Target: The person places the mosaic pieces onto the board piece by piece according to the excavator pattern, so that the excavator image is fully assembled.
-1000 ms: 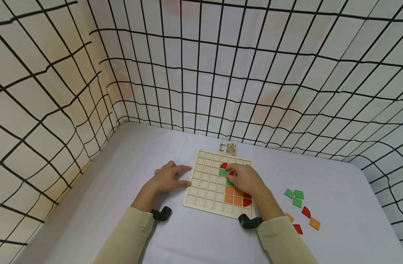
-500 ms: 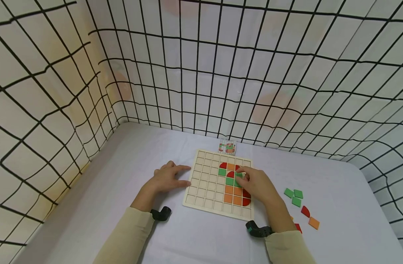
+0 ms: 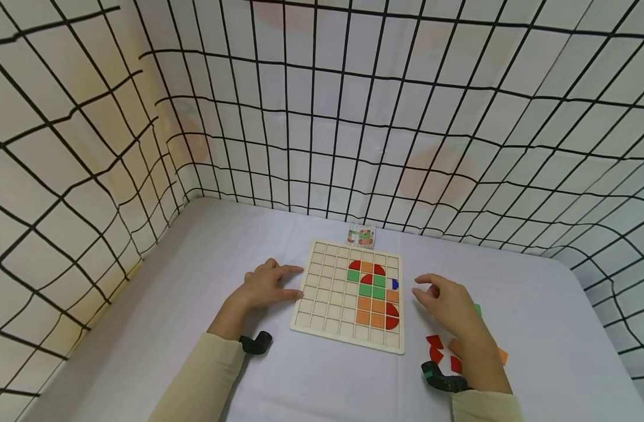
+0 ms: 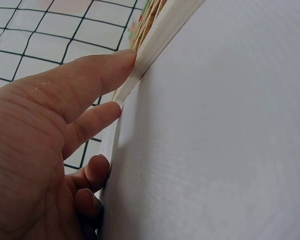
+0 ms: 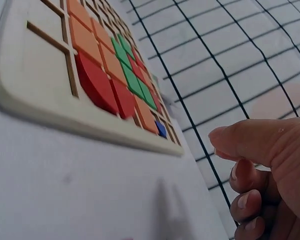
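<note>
A pale wooden grid board (image 3: 329,296) lies on the white cloth, its right half holding coloured tiles. Among them are green tiles (image 3: 379,292), orange tiles (image 3: 363,317), red rounded tiles (image 3: 392,322) and a small blue piece (image 3: 395,284). My left hand (image 3: 264,286) rests beside the board, thumb and forefinger stretched out to touch its left edge; the left wrist view shows both tips against the wooden side (image 4: 149,52). Off the board's right side hovers my right hand (image 3: 451,302), fingers loosely bent, thumb near the forefinger, nothing visible between them.
Behind the board stands a small patterned card (image 3: 361,235). Loose red tiles (image 3: 434,342), orange tiles (image 3: 455,347) and a green tile (image 3: 477,309) lie around my right forearm, which partly covers them. Black wire mesh (image 3: 343,140) rises at the back and sides.
My right hand has left the tiles on the board and moved right, past its edge. Green, orange and blue pieces it covered now show in the grid. My left hand stays put.
</note>
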`<state>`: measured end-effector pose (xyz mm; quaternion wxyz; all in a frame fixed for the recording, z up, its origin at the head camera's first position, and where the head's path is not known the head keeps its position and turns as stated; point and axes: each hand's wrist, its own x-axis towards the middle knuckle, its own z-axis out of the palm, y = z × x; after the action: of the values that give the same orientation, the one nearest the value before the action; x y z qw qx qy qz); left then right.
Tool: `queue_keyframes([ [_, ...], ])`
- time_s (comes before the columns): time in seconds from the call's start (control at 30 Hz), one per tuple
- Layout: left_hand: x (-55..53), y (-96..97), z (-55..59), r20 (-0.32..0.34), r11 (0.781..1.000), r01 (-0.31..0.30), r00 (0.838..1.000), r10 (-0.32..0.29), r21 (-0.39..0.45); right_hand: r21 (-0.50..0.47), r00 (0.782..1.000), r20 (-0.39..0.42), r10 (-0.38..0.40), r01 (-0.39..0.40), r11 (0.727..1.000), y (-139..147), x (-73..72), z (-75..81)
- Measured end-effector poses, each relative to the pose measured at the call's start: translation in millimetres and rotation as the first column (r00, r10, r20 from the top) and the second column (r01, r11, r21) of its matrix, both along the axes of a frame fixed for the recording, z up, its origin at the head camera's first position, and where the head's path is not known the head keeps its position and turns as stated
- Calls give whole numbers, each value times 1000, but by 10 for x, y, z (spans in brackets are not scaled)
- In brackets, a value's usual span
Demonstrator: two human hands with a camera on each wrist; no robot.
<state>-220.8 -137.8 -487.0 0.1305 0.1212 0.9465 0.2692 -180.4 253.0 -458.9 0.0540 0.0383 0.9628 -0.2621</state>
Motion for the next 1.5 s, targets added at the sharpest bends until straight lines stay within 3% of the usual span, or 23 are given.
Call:
queue_keyframes([
  [0.23,5,-11,-7,-1,1000,2,1000,-2,8,24,997,24,-70,69,997,361,115,-15],
  [0.47,10,-2,3,8,1000,-11,1000,11,-5,-24,985,126,-121,125,992,690,190,-74],
  [0.67,7,-5,-2,5,1000,-5,1000,5,-10,-12,974,180,-137,142,990,818,201,-126],
  [1.23,-14,8,-39,-9,1000,-3,1000,3,4,19,979,122,-163,161,987,914,262,-226],
  [1.5,9,10,-16,-4,1000,-9,1000,8,-11,-14,978,96,-184,186,982,907,262,-273],
])
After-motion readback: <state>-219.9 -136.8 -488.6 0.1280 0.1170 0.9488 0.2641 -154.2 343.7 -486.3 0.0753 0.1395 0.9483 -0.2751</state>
